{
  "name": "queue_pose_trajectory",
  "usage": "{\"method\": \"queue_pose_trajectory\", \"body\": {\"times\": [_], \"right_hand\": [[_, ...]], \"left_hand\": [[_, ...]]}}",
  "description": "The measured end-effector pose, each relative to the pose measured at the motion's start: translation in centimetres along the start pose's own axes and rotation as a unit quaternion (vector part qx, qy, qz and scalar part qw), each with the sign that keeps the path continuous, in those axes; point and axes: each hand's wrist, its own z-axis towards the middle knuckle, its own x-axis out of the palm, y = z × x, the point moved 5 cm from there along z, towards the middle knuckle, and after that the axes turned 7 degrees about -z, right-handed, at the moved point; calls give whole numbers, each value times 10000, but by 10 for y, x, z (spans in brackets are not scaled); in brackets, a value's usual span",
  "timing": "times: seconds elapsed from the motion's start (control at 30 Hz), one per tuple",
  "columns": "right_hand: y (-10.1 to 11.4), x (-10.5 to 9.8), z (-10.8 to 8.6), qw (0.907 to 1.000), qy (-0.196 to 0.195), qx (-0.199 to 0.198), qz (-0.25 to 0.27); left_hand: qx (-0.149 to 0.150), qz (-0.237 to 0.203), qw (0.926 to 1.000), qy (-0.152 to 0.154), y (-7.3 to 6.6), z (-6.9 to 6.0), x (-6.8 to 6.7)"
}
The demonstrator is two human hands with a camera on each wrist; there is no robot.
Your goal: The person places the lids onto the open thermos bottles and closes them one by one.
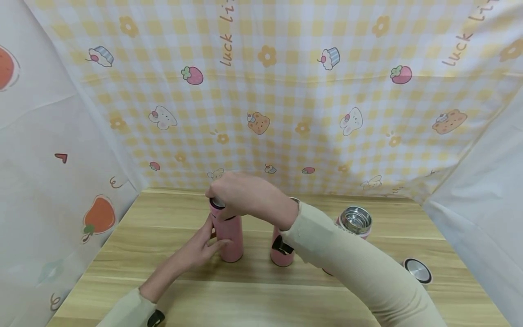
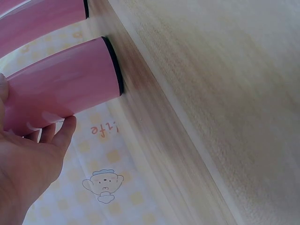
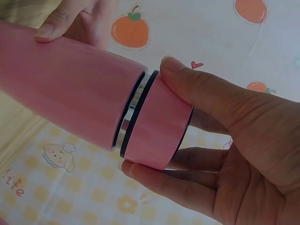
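A pink thermos bottle (image 1: 229,240) stands upright on the left half of the wooden table. My left hand (image 1: 200,247) grips its body from the left, thumb at the front; the fingertips also show against the bottle in the left wrist view. From above, my right hand (image 1: 247,195) holds the pink lid (image 3: 159,122) between thumb and fingers. A narrow band of the shiny metal neck (image 3: 131,112) shows between lid and body, with the lid still lined up on the neck. Just right stands a second pink thermos (image 1: 282,259), partly behind the right forearm.
Farther right, a wider pink container with a silver open rim (image 1: 356,220) is partly covered by the right sleeve (image 1: 359,268). Near the right edge sits a round silver-topped piece with a dark ring (image 1: 417,271). A checked cloth (image 1: 286,100) hangs behind the table (image 1: 171,209).
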Motion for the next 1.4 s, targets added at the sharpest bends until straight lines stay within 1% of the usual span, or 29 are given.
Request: {"method": "queue_pose_trajectory", "body": {"times": [0.17, 0.27, 0.37, 0.47, 0.57, 0.63, 0.87, 0.93, 1.0, 1.07, 1.13, 1.23, 1.3, 1.4], "right_hand": [[1, 0, 1, 10000, 12, 62, -76], [2, 0, 2, 9999, 18, 93, -124], [2, 1, 2, 9996, -76, 176, -207], [3, 1, 2, 9987, -239, 289, -358], [4, 1, 4, 9969, -397, 366, -577], [3, 1, 5, 9962, -488, 395, -610], [2, 2, 3, 9960, -596, 494, -443], [1, 2, 2, 9965, -538, 481, -432], [-2, 2, -1, 9977, -369, 466, -324], [-5, 2, -2, 9992, -139, 376, -64], [-10, 2, -4, 9992, 112, 197, 323], [-15, 2, -5, 9955, 381, -290, 824], [-17, 2, -6, 9923, 486, -551, 996], [-18, 2, -6, 9901, 533, -703, 1092]], "left_hand": [[26, -21, 10000, -11, 2, -1, 0], [-9, -47, 10000, -28, 2, -1, -1], [-111, -52, 9999, -31, 1, -1, -1], [-150, -63, 9999, -21, 0, -1, -1], [-108, -44, 9999, -10, 1, -1, -1], [-85, -59, 9999, -6, 2, 0, 0], [-9, 46, 10000, -31, 1, 0, 0], [50, 77, 10000, -37, 0, 1, 0], [107, 102, 9999, -44, 0, 1, 0], [110, 91, 9999, -53, 0, 2, 0], [51, 59, 10000, -61, 0, 1, 0], [-63, 32, 9999, -73, 0, 0, 0], [-107, 33, 9999, -72, 0, 0, 0], [-116, 68, 9999, -78, 1, 0, -1]]}}
